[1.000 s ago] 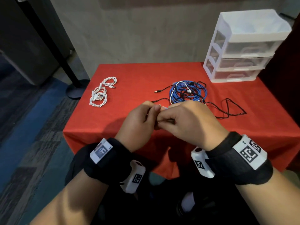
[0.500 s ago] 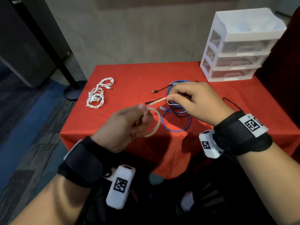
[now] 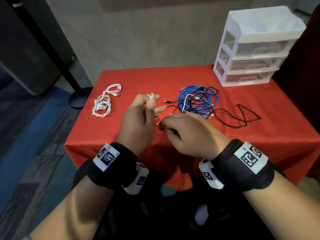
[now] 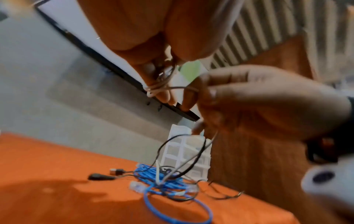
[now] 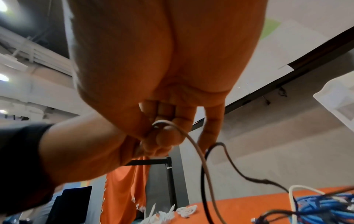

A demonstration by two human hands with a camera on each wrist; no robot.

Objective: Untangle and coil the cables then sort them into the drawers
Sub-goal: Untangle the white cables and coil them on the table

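Note:
Above the front of the red table, my left hand (image 3: pixel 150 103) holds a small coil of white cable (image 3: pixel 151 96) wound round its fingers (image 4: pixel 162 92). Just to its right, my right hand (image 3: pixel 162 125) pinches the same white cable (image 5: pixel 193 142) between thumb and fingers. From there the cable runs back into a tangle of blue cable (image 3: pixel 197 99) and black cable (image 3: pixel 242 116) lying at mid table. The three-drawer clear plastic unit (image 3: pixel 251 49) stands at the back right with all drawers closed.
Two coiled white cables (image 3: pixel 103 103) lie on the table's left side. The red cloth (image 3: pixel 173 78) hangs over the front edge. A black stand with a round base (image 3: pixel 78 99) is on the floor to the left.
My right hand has come back from the blue tangle to beside the left hand, bringing more white cable. The left hand has turned upright with the coil on its fingers.

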